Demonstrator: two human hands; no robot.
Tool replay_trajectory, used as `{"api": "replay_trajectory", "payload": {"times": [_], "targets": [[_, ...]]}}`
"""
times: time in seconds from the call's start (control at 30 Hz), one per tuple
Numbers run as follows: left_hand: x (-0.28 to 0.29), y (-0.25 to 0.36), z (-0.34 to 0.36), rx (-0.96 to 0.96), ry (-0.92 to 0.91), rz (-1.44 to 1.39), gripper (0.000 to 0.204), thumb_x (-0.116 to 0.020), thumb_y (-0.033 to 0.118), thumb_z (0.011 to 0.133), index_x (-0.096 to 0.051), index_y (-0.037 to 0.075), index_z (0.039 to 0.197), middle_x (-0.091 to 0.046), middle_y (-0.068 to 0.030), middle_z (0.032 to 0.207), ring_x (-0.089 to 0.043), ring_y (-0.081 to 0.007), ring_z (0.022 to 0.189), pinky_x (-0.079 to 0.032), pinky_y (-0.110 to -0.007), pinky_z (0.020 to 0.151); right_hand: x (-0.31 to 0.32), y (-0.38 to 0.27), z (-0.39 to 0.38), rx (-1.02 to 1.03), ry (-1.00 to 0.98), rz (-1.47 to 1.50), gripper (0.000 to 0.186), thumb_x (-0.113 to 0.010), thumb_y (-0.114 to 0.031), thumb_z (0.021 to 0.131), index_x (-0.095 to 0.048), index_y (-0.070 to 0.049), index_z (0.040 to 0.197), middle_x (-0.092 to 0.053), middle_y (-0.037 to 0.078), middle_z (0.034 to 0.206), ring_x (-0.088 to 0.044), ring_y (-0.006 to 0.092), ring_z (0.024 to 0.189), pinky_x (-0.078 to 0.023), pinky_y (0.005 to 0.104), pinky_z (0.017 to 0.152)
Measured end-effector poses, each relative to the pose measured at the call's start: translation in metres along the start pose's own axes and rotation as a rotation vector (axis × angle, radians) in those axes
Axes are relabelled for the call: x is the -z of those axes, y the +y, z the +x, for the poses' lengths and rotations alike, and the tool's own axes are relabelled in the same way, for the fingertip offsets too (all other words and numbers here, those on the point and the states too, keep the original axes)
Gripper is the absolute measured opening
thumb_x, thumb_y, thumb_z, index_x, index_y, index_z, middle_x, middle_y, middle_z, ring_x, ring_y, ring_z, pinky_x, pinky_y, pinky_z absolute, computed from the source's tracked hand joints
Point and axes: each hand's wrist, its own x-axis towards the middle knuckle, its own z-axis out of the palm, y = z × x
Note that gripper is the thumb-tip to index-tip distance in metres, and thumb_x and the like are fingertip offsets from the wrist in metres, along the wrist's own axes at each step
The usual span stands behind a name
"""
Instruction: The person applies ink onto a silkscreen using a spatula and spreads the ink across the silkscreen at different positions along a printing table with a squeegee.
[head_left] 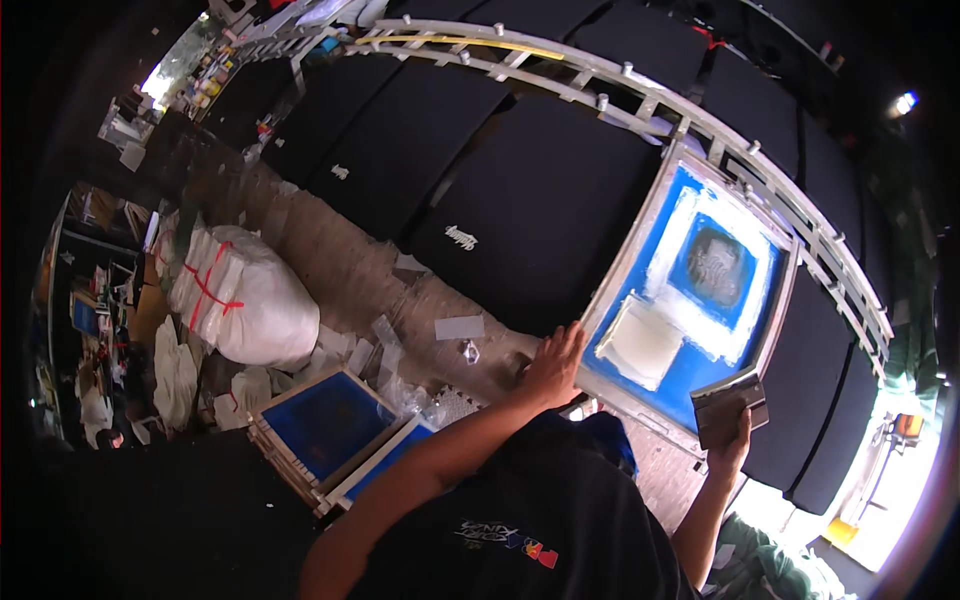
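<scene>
A wooden-framed printing screen [772,352] with blue mesh lies tilted across black panels on my right. White ink outlines a block on the mesh around a dark grey printed patch [714,262], and a thick cream-white pool [640,342] sits near its lower left corner. My left hand [558,368] rests against the frame's left edge, fingers stretched out and thumb apart. In my right hand [736,440] is a flat, dark squeegee [722,412], gripped at its lower side. It is held over the near right corner of the screen, partly covering the frame there.
A metal rail [520,62] with pegs runs along the far side of the black panels [540,210]. At left are a white bundle [255,300] tied with red string, scraps on the floor, and another blue screen [325,425]. Bright light enters at lower right.
</scene>
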Motion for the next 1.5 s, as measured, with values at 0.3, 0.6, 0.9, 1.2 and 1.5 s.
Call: {"api": "replay_trajectory", "payload": {"times": [0.3, 0.6, 0.9, 1.2, 1.5], "targets": [[-0.003, -0.007, -0.004, 0.018, -0.020, -0.036, 0.111, -0.091, 0.033, 0.068, -0.030, -0.002, 0.154, -0.025, -0.0224, 0.162, -0.030, -0.0405, 0.150, -0.030, -0.053, 0.120, -0.070, 0.032, -0.019, -0.012, -0.138, -0.088, 0.049, -0.070, -0.015, 0.096, -0.052, -0.003, 0.140, -0.065, 0.013, 0.129, -0.066, 0.0282, 0.116, -0.056, 0.0455, 0.100], [0.008, -0.020, 0.010, -0.068, -0.076, 0.050, 0.104, -0.089, 0.039, 0.065, -0.039, -0.001, 0.145, -0.028, -0.0246, 0.161, -0.029, -0.0436, 0.150, -0.028, -0.057, 0.120, -0.121, 0.023, -0.003, 0.124, -0.070, -0.691, 0.038, -0.073, -0.017, 0.092, -0.065, 0.002, 0.124, -0.071, 0.010, 0.110, -0.069, 0.0208, 0.097, -0.056, 0.0363, 0.087], [0.007, -0.015, 0.023, 0.057, -0.173, 0.049, 0.118, -0.098, 0.043, 0.053, -0.038, 0.007, 0.148, -0.023, -0.0176, 0.164, -0.026, -0.0438, 0.151, -0.031, -0.073, 0.112, -0.190, 0.050, 0.041, 0.396, -0.363, -1.752, 0.035, -0.066, -0.016, 0.088, -0.069, -0.007, 0.121, -0.072, 0.018, 0.113, -0.068, 0.0403, 0.104, -0.055, 0.0463, 0.087], [0.009, -0.008, 0.028, 0.005, -0.181, 0.056, 0.112, -0.098, 0.041, 0.053, -0.040, 0.008, 0.143, -0.023, -0.0159, 0.163, -0.027, -0.0426, 0.151, -0.032, -0.071, 0.114, -0.158, 0.104, 0.087, 0.983, -0.298, -1.818, 0.026, -0.054, -0.009, 0.088, -0.067, -0.009, 0.110, -0.072, 0.015, 0.109, -0.069, 0.0359, 0.096, -0.050, 0.0487, 0.090], [0.010, -0.012, 0.024, 0.022, -0.167, 0.054, 0.115, -0.099, 0.040, 0.052, -0.036, 0.009, 0.144, -0.021, -0.0150, 0.162, -0.026, -0.0413, 0.150, -0.032, -0.070, 0.114, -0.172, 0.104, 0.030, 0.492, -0.398, -1.984, 0.033, -0.057, -0.009, 0.085, -0.071, -0.013, 0.114, -0.077, 0.011, 0.100, -0.072, 0.0351, 0.095, -0.032, 0.0613, 0.108]]}}
